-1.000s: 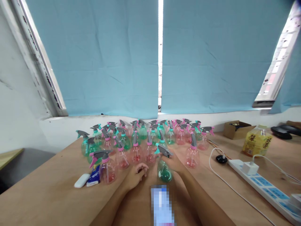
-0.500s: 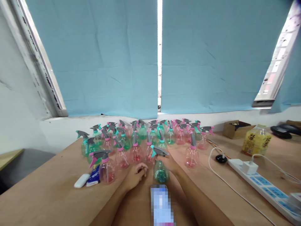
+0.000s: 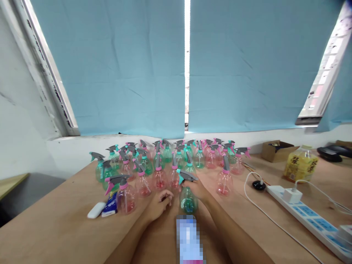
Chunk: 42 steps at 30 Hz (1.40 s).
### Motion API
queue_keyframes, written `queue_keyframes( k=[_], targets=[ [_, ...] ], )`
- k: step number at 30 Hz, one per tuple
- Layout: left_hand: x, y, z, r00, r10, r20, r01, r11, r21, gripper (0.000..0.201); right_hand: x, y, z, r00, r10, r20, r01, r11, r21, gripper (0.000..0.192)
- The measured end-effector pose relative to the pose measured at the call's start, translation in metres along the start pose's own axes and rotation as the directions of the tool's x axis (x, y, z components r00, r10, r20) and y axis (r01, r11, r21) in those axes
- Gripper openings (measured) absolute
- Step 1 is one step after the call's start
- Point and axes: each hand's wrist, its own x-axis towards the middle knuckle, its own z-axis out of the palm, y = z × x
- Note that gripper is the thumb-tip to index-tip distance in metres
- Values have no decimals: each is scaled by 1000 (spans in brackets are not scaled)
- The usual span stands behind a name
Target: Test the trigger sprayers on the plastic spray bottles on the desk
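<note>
Right hand (image 3: pixel 195 188) closing around the neck of a green spray bottle (image 3: pixel 188 198), just below centre of the frame; left hand (image 3: pixel 160 203) resting loosely curled on the desk (image 3: pixel 55 231) just left of it, holding nothing visible. Standing upright, the green spray bottle, long axis vertical, base on the desk, grey trigger head with teal nozzle pointing toward the left of the frame. Crowding close behind and to the left, a cluster of pink and green spray bottles (image 3: pixel 165 161), the nearest pink ones almost touching the left hand's knuckles. Lying at lower left, a white oblong object (image 3: pixel 96 210) beside a blue packet (image 3: pixel 110 207), with bare wood stretching out to the desk's left edge. Opening to the right of the held bottle, a free strip of desk, bounded by a white cable (image 3: pixel 264 214) and a power strip (image 3: pixel 305 216). Sitting further right near the far edge, a yellow bottle (image 3: pixel 300 165) and a cardboard box (image 3: pixel 277 151).
</note>
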Motion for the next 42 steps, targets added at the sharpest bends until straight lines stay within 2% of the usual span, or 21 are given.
queue_keyframes(
  k=[5,11,18,25,35,42],
  targets=[
    [0,-3,0,1000,5,0,-5,1000,-3,40,-1,-2,1,1000,0,23,0,1000,8,20],
    [-2,4,-1,1000,6,0,-6,1000,22,38,0,1,0,1000,-5,-30,6,1000,7,12],
    [-2,4,0,1000,0,-1,0,1000,6,39,1,6,-1,1000,-21,5,21,1000,-2,17],
    [-2,7,0,1000,-10,-4,10,1000,21,37,0,3,1,999,-11,-44,11,1000,15,11],
    [-1,0,-1,1000,15,3,-15,1000,20,33,0,12,-1,999,-15,-43,15,1000,-4,18],
    [-1,-1,-1,1000,-3,3,3,1000,10,37,0,4,5,997,-39,-65,40,999,14,16]
  ],
)
